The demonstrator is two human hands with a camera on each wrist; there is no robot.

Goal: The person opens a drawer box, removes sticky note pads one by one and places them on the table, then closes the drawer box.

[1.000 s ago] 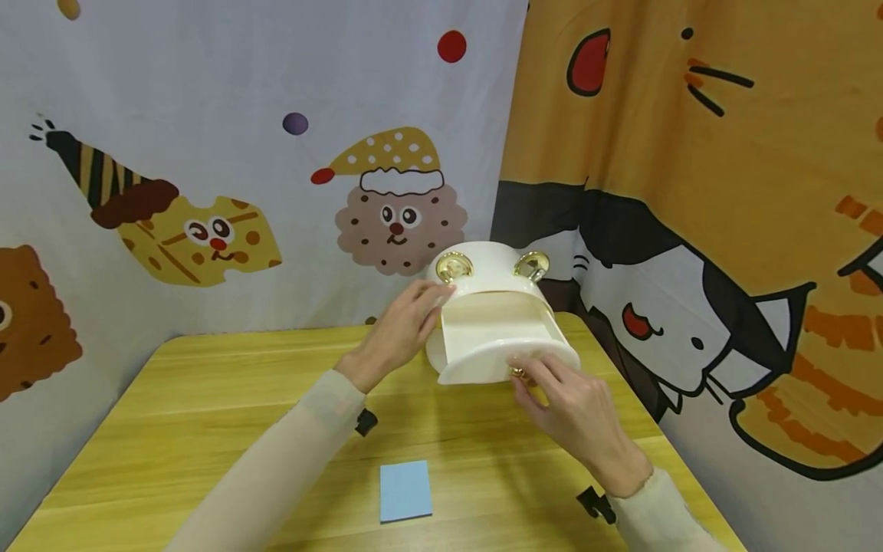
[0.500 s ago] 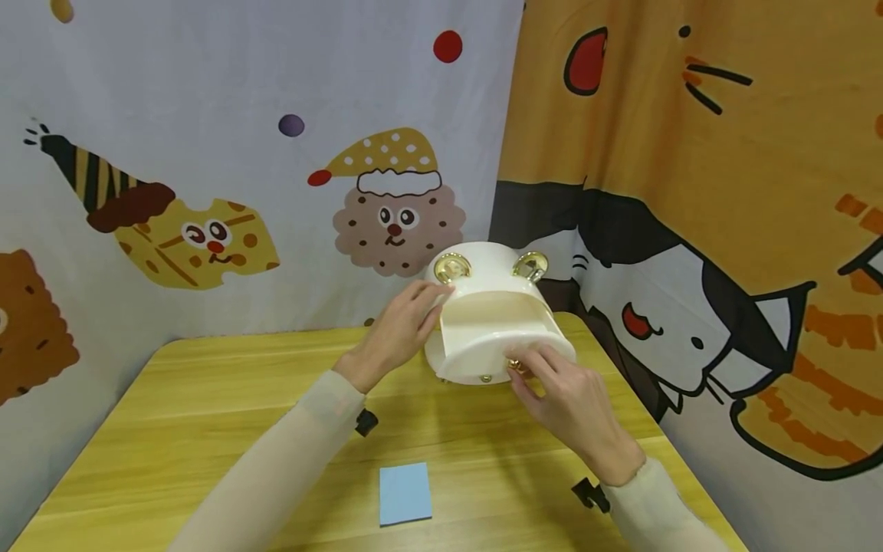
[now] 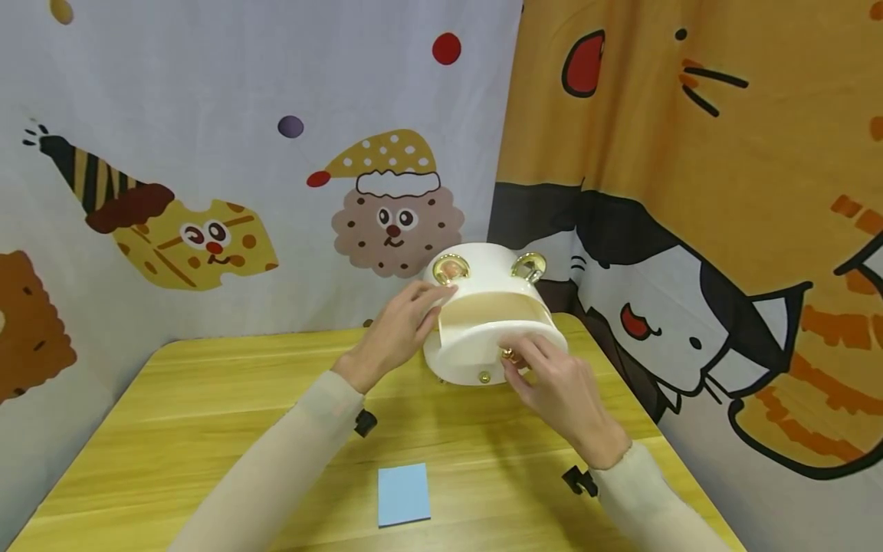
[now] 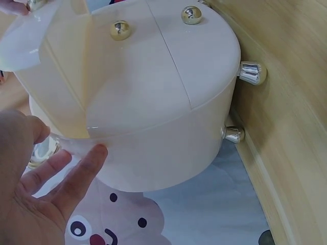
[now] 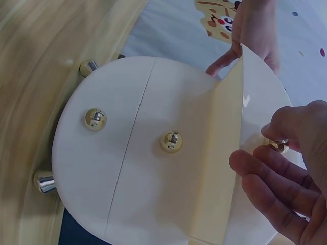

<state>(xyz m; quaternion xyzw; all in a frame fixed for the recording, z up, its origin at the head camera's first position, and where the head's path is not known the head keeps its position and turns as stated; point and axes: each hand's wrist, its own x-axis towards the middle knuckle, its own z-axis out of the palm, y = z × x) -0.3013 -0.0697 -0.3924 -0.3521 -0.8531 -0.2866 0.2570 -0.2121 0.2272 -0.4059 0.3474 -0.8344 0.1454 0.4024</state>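
A round-fronted white drawer box with gold ear-like rings stands on short gold feet at the back of the table. Its top drawer sticks partway out, with a pale interior. My right hand pinches the gold knob on that drawer's front between thumb and finger. Two lower drawer fronts, each with a gold knob, sit flush with the box. With fingers extended, my left hand rests on the box's left side near the ear; in the left wrist view its fingertips touch the curved edge.
On the wooden table, a light blue square pad lies in front of the box, between my forearms. Cartoon-printed curtains hang behind the table and along its right side.
The top drawer has slid inward, away from me, with my right hand moving along on its knob. A lower knob has come into sight. My left hand stays in place.
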